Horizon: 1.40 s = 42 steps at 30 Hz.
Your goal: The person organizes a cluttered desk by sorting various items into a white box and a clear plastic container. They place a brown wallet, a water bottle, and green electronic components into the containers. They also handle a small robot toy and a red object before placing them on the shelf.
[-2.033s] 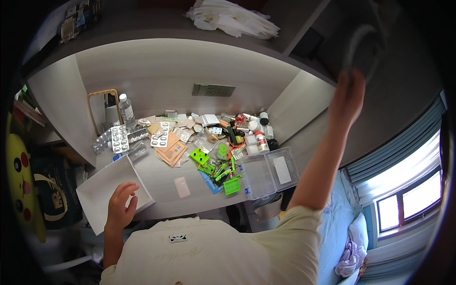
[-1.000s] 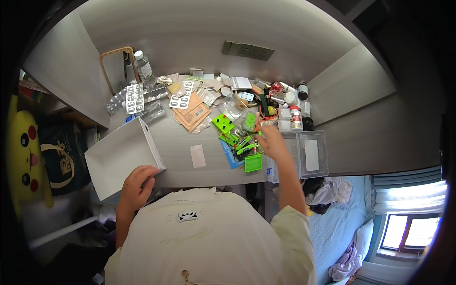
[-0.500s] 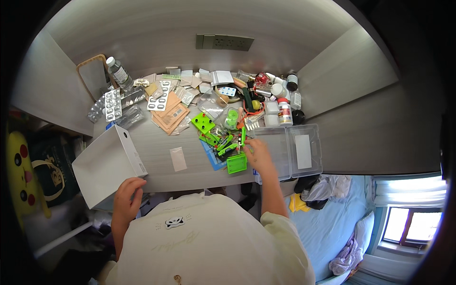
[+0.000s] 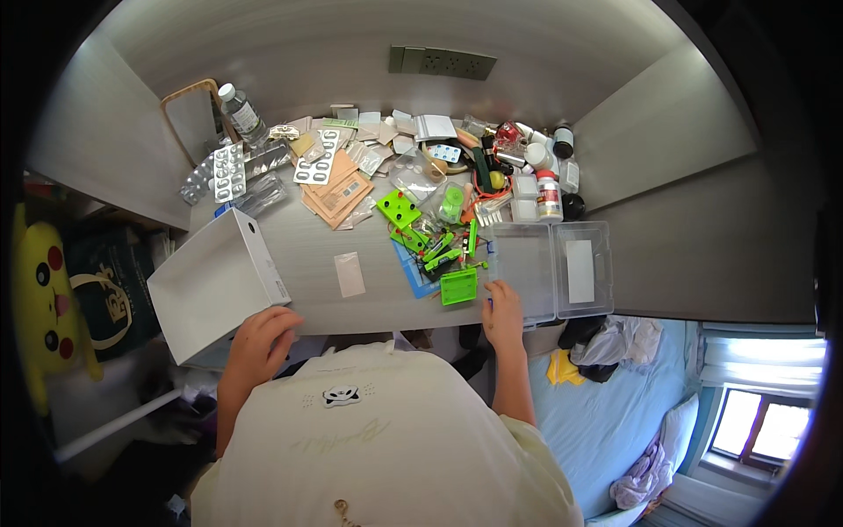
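My left hand is beside the near right corner of a large white box, its fingers loosely bent with nothing seen in them. At the desk's front edge, my right hand points its fingers forward over the near left corner of a clear plastic case, which lies with its lid unfolded. A small blue patch shows by the fingertips; I cannot make out what it is. Just left of this hand lie a green tray, green battery-holder-like pieces, a green board with black knobs and a blue sheet.
A pale pink packet lies mid-desk. Behind it are orange envelopes, blister packs and a clear bottle. Pill bottles and small jars crowd the back right. A socket strip is on the wall.
My right hand has drawn back from the green pieces to the desk's front edge by the clear case. My left hand stays near the white box. The whole view has shifted slightly.
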Tool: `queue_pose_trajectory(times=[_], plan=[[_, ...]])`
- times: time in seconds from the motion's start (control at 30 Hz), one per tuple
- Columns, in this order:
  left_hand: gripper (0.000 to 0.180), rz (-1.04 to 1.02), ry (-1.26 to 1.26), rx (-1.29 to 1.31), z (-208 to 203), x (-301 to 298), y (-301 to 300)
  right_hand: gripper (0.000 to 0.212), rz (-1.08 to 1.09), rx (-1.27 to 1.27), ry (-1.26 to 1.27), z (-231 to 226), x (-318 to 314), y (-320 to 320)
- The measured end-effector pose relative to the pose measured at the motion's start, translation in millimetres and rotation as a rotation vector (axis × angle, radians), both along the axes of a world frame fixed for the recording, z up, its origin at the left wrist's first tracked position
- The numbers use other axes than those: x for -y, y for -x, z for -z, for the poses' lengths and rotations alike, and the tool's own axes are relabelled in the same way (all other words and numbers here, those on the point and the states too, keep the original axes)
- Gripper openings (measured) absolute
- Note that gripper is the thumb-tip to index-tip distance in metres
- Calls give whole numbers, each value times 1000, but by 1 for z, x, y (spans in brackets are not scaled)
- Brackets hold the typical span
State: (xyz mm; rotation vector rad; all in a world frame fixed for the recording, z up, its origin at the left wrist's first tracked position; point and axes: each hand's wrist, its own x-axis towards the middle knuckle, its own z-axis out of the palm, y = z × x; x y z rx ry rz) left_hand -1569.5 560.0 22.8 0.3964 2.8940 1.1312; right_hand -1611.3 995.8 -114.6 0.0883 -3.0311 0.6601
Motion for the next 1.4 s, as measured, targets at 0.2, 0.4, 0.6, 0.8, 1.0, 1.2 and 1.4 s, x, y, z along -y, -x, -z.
queue_pose_trajectory(times=[0.2, 0.4, 0.6, 0.8, 1.0, 1.2, 1.4], plan=[[18, 22, -69, 58, 12, 22, 6, 49, 129, -60, -90, 14, 25, -5], [18, 95, -45, -9, 25, 34, 3, 74, -57, 8, -272, -13, 64, 6], [19, 66, -74, 89, 11, 30, 9, 79, 10, 55, -161, 28, 75, 30], [20, 99, -13, 54, 21, 17, 14, 79, -71, -34, -214, 30, 89, 58], [20, 30, -31, 77, 13, 7, 15, 57, -122, -41, 68, -23, 77, 85], [19, -45, -25, 132, 7, 3, 7, 21, -105, -303, 168, -16, 45, 208], [19, -99, 17, 95, 2, -3, -4, 20, -245, 136, -268, 22, 30, 304]])
